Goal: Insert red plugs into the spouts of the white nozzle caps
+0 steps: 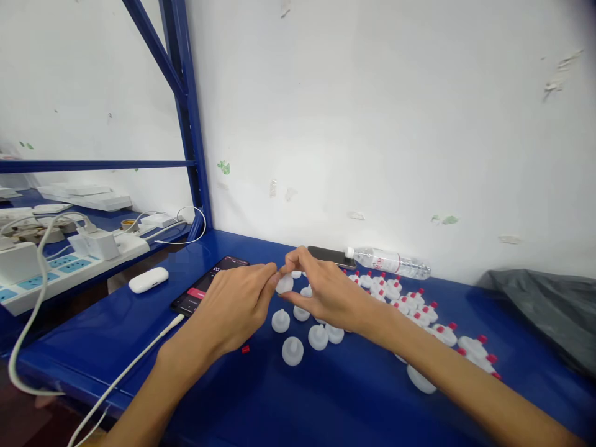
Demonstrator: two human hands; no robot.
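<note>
A translucent white plastic nozzle cap [284,284] is gripped between the thumb and curled fingers of my right hand [333,292]. My left hand [239,301] meets it from the left, fingers pressed together at the cap's edge; whatever they pinch is hidden. Just below my hands, several similar white caps [293,351] stand on the blue table [270,403], spouts up and without red tips. Beyond my right forearm are many white caps with red tips [418,318], set close together. One small red piece [246,349] lies below my left hand.
A phone with a lit screen [195,292] and a white oval case [148,280] lie at left, beside a white cable [135,360]. Against the wall are a dark phone [333,256] and a plastic bottle [391,262]. Grey plastic sheeting [549,310] covers the right edge.
</note>
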